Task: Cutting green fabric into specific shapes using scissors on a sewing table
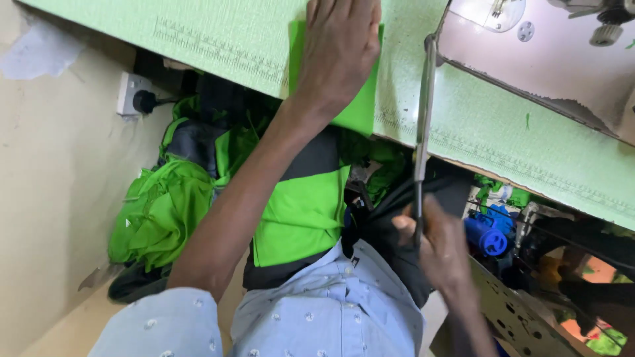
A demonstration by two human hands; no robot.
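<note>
I press my left hand [340, 49] flat on the green cloth [362, 109] at the table [218, 46] edge; my right hand [440, 248] grips scissors [422, 132], blades beside the cloth. Cutting seems next, needing careful aim.

No packages, labels, signs or screens show in this view.
</note>
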